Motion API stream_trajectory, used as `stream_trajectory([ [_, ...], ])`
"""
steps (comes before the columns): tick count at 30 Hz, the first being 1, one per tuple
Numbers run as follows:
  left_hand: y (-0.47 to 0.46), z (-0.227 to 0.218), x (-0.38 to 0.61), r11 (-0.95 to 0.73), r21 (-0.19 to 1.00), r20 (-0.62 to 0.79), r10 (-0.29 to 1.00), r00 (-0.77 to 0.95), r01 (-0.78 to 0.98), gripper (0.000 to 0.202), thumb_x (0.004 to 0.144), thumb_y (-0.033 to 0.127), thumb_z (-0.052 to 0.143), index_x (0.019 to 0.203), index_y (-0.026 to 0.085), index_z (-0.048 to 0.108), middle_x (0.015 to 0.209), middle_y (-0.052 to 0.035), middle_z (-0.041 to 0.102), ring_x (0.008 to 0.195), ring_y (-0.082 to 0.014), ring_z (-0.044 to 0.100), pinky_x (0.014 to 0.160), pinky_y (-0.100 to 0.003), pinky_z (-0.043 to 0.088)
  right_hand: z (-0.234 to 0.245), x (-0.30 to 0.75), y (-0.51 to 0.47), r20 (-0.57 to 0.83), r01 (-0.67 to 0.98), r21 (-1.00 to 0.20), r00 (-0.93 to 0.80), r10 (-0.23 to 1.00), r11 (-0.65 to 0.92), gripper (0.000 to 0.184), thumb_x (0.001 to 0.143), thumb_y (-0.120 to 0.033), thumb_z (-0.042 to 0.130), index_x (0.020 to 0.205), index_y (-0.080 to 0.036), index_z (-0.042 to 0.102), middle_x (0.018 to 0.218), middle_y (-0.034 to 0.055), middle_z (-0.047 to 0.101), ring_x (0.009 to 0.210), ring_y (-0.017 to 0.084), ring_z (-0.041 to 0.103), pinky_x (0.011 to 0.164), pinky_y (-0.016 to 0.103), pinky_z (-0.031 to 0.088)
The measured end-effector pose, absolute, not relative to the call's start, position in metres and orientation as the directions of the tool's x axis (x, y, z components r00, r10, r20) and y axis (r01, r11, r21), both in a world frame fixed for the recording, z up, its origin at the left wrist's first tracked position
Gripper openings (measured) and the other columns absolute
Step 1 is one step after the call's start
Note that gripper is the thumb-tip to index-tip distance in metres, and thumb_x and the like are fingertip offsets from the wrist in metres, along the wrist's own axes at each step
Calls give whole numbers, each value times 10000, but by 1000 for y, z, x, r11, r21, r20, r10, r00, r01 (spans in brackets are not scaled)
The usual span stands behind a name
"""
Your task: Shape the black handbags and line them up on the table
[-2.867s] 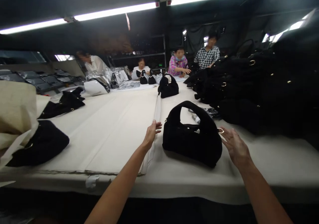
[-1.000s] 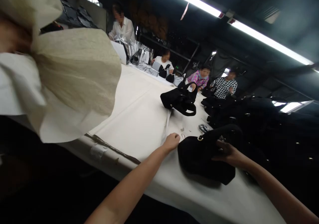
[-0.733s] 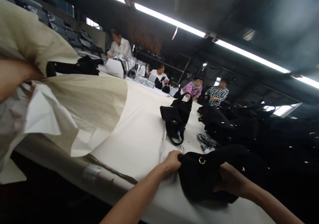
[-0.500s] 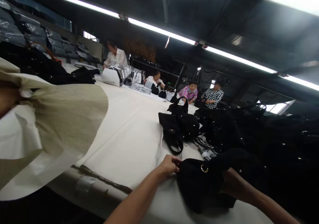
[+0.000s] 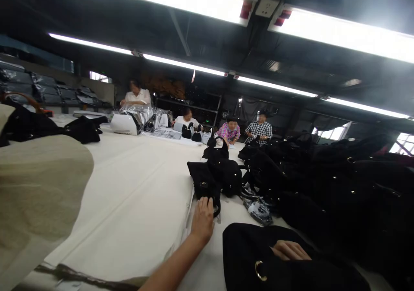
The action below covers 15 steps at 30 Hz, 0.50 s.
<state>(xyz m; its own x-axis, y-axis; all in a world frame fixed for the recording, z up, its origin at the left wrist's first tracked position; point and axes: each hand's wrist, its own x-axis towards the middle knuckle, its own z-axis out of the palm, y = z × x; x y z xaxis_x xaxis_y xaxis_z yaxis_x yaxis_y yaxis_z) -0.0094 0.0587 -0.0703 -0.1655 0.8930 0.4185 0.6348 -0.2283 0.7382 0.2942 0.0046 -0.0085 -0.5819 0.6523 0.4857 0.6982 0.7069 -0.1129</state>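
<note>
Head view: at six o'clock, my left hand (image 5: 203, 222) meets the farther black bag (image 5: 204, 176), fingers close together; I cannot tell whether they grip. The nearer black bag (image 5: 281, 277) sits at five o'clock on the tabletop (image 5: 126, 187), mostly hiding my right hand (image 5: 290, 249), its grasp unclear.

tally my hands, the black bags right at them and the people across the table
Hands: 2, left hand and right hand
Black bags at the hands: 2, near bag and farther bag
People across the table: 4, two in white, one in pink, one in checks
Total: 8
</note>
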Motion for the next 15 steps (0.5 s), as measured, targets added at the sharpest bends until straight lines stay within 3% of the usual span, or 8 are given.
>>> stream_trajectory([
  [3, 77, -66, -10, -231, 613, 418, 907, -62, 755, 390, 701, 18, 631, 1053, 162, 718, 1177, -166, 665, 1372, -421, 381, 1184, -629, 85, -15, 304, 2, 500, 706, -81, -582, 641, 704, 311, 876, -289, 613, 1148, -417, 694, 935, -4, 729, 932, 274, 677, 865, 414, 563],
  [5, 87, -62, -15, -260, 542, 405, 914, 23, 799, 245, 718, 44, 645, 888, 195, 738, 959, -117, 713, 1218, -390, 527, 1180, -628, 92, -9, 304, -4, 502, 713, -79, -575, 646, 696, 343, 870, -297, 614, 1186, -409, 682, 951, 9, 723, 946, 283, 674, 827, 407, 576],
  [7, 94, -54, -23, -309, 483, 407, 908, 102, 819, 170, 756, 82, 639, 825, 212, 725, 862, -77, 707, 1055, -324, 607, 1186, -582, 143, 1, 301, -11, 493, 713, -99, -571, 657, 694, 378, 872, -303, 595, 1233, -394, 659, 1029, 27, 717, 1017, 300, 658, 854, 428, 572],
  [9, 98, -40, -34, -355, 440, 434, 888, 151, 825, 172, 803, 92, 594, 848, 209, 711, 891, -67, 697, 998, -277, 615, 1187, -520, 197, 11, 298, -15, 450, 707, -122, -586, 674, 697, 415, 870, -312, 589, 1276, -385, 632, 1116, 41, 702, 1086, 322, 636, 896, 461, 558],
  [12, 101, -9, -52, -386, 405, 507, 849, 147, 829, 228, 854, 78, 521, 943, 200, 692, 1002, -85, 670, 1053, -263, 585, 1163, -468, 258, 12, 299, -11, 348, 717, -126, -615, 707, 686, 436, 848, -322, 619, 1276, -405, 635, 1149, 40, 702, 1100, 344, 639, 873, 471, 569],
  [15, 102, 27, -68, -397, 407, 577, 810, 105, 822, 209, 882, 107, 512, 974, 199, 675, 1003, -94, 649, 1028, -265, 580, 1056, -433, 381, 0, 305, -5, 383, 738, -185, -554, 739, 649, 410, 843, -362, 626, 1250, -384, 662, 1206, 52, 688, 1103, 344, 642, 882, 462, 572],
])
